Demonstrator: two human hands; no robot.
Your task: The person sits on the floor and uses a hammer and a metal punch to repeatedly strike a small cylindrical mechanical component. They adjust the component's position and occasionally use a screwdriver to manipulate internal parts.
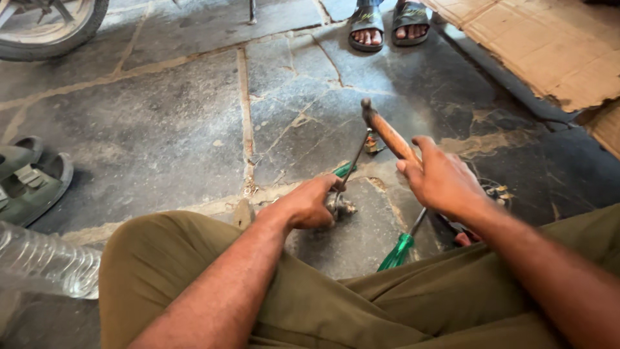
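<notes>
Plastic bottle (45,262): clear, lying on its side at the lower left edge of the view, on the stone floor (161,129).
Sandals (29,181): grey-green pair at the left edge, on the floor, just above the bottle.
Wheel (48,26): tyre and rim partly in view at the upper left corner.
Floor: dark stone slabs with pale joints, dusty and stained.
Left hand (310,205): closed around a small metal part (341,207), pressing it down onto the floor slab between the knees. Fingers curled tight; the part shows only at the thumb side.
Metal rod (355,160): thin, dark, rising at a slant from the left hand's grip up toward the hammer head.
Green handle (344,170): a short green piece showing just above the left hand, behind the rod; what tool it belongs to cannot be told.
Small brass-coloured piece (372,143): on the floor, just beside the upper end of the rod.
Hammer (387,132): wooden handle, dark metal end uppermost, tilted up and to the left above the floor.
Right hand (439,181): wrapped around the lower handle of the hammer, fingers closed, thumb raised.
Green screwdriver (399,249): translucent green handle on the floor beneath the right wrist, against the olive trouser leg (387,304).
Another person's feet (387,26): in dark sandals, top centre.
Cardboard (549,45): flattened sheet, torn edge, upper right corner.
</notes>
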